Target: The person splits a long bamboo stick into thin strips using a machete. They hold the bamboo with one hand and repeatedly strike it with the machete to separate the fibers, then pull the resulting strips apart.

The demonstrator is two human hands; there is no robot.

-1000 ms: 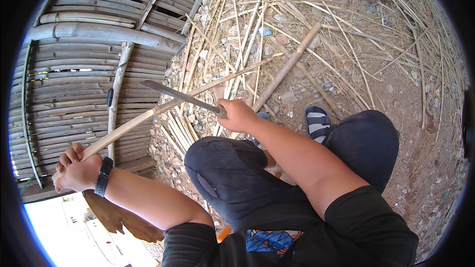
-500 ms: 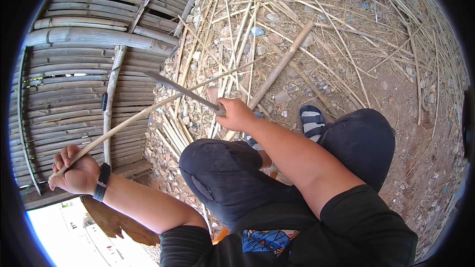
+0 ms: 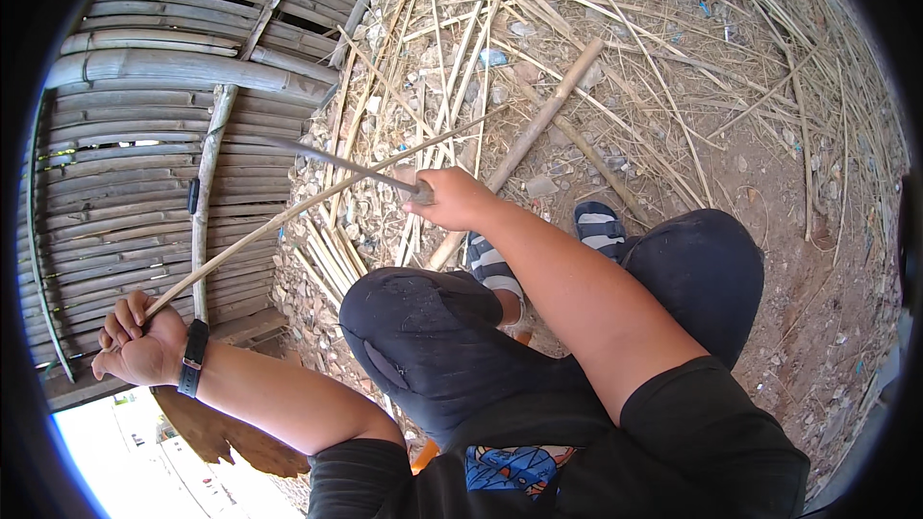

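At the lower left of the frame, my left hand (image 3: pixel 144 344) curls closed around one end of a long pale strip (image 3: pixel 317 201) slanting toward upper center; mid-frame, my right hand (image 3: pixel 450 198) is wrapped around the handle of a knife (image 3: pixel 346 164) crossing it, contact unclear. A steady hold, shallow cutting angle and strokes directed away from my left hand should serve best.

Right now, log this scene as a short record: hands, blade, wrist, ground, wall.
Left hand: closed around the near end of a long, thin stick
Right hand: gripping a knife by its handle
Blade: crosses the stick in view; whether they touch cannot be told
Left wrist: dark watch
Ground: thick pole, pale strips lying loose
Wall: slatted, on the left
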